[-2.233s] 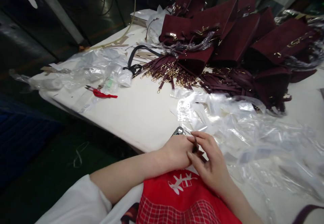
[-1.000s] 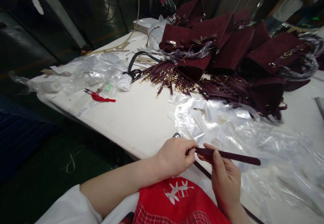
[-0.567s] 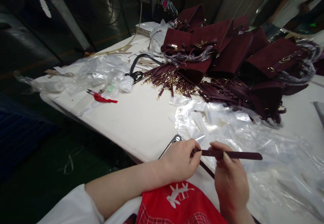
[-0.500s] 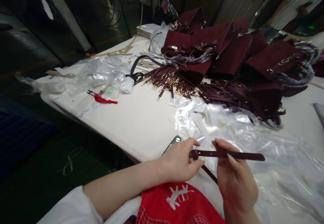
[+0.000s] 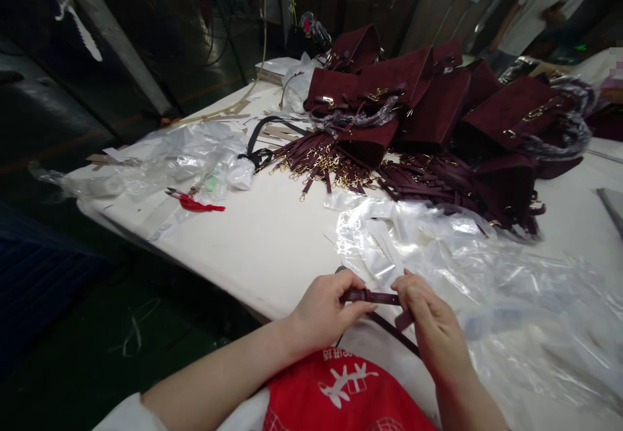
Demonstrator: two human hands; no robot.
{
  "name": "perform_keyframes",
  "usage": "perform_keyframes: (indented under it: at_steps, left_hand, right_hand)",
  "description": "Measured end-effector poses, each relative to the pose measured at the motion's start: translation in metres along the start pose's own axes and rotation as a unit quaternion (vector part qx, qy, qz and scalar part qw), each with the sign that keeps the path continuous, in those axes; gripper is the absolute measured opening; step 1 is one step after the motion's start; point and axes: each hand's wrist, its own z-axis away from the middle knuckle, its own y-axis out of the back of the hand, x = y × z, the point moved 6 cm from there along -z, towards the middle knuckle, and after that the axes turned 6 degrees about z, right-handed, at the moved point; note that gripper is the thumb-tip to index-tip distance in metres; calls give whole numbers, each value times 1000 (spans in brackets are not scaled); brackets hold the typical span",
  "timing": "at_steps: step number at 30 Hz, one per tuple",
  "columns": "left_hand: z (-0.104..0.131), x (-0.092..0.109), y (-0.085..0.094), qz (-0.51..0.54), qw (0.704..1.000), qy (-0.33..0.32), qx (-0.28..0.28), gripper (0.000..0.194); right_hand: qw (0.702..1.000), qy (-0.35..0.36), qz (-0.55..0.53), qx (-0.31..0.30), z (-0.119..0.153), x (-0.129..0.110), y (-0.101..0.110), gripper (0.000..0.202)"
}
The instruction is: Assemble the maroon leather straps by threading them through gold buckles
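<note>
Between my two hands runs a narrow dark burgundy strap (image 5: 384, 298) with small holes. My left hand (image 5: 327, 306) pinches it by its buckle end, thumb and fingers closed. On the right, my right hand (image 5: 431, 324) grips the strap's other part, and the tip pokes out below the fingers. A further length of strap (image 5: 394, 335) slants down behind both hands. Just behind the left hand, a small dark object (image 5: 341, 269) shows only its edge. Clear plastic bags (image 5: 438, 256) lie beyond the right hand.
Burgundy handbags (image 5: 438, 106) are heaped at the back of the white table (image 5: 233, 243). Straps with gold clasps (image 5: 326, 168) lie before them. A red-tasselled tool (image 5: 199, 204) and crumpled plastic (image 5: 189, 145) are at left. A person (image 5: 535, 15) stands far right.
My right hand has turned over and closed more around the strap, whose free tip now points down rather than out to the right. My left hand has shifted slightly left.
</note>
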Motion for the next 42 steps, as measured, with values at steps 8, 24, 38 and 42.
perform_keyframes:
  at_steps: [8, 24, 38, 42]
  left_hand:
    - [7, 4, -8, -19, 998, -48, -24, 16]
    - [6, -8, -13, 243, 962, 62, -111, 36]
    - [9, -4, -5, -25, 987, 30, -153, 43]
    - [12, 5, -8, 9, 981, -5, -193, 43]
  right_hand:
    - [979, 39, 198, 1, -4, 12, 2, 35]
    - [967, 89, 190, -145, 8, -18, -16, 30]
    - [926, 215, 279, -139, 17, -30, -24, 13]
    - [936, 193, 254, -151, 18, -34, -27, 6]
